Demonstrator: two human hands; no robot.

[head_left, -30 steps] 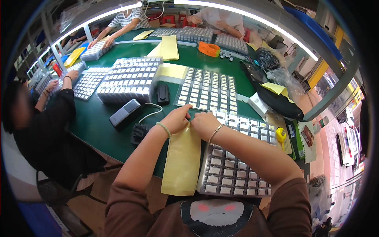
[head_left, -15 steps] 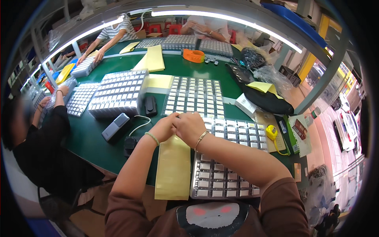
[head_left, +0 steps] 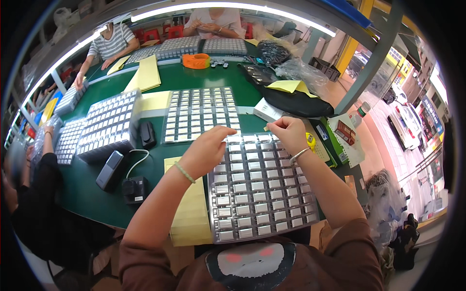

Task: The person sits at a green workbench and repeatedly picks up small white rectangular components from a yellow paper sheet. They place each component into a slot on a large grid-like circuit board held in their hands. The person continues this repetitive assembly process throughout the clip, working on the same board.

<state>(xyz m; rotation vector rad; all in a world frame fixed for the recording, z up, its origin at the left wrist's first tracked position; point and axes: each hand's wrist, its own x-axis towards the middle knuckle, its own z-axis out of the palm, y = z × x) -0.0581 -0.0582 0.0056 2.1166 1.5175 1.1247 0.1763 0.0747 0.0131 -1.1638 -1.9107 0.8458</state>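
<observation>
In front of me lies a clear plastic tray (head_left: 262, 194) with rows of small white-topped rectangular parts. My left hand (head_left: 206, 150) is at the tray's far left corner, its fingers bent together and pointing right; what they hold, if anything, I cannot make out. Over the far right corner, my right hand (head_left: 291, 138) pinches a small yellowish piece (head_left: 266, 128) between thumb and fingertips. A yellow paper sheet (head_left: 187, 218) lies along the tray's left side, under my left forearm. Beyond my left hand is another filled tray (head_left: 201, 111).
Stacked trays (head_left: 109, 126), a grey power bank (head_left: 110, 169) and a black box-shaped device (head_left: 134, 189) stand left. Right are a white box (head_left: 267, 110), yellow tape measure (head_left: 310, 140) and black bag (head_left: 296, 102). An orange tape dispenser (head_left: 195, 61) sits farther back. Co-workers sit left and across.
My hands, together before, have parted, the right one moving right. The near tray now shows more fully between my forearms. The whole view has shifted, with the table things farther left.
</observation>
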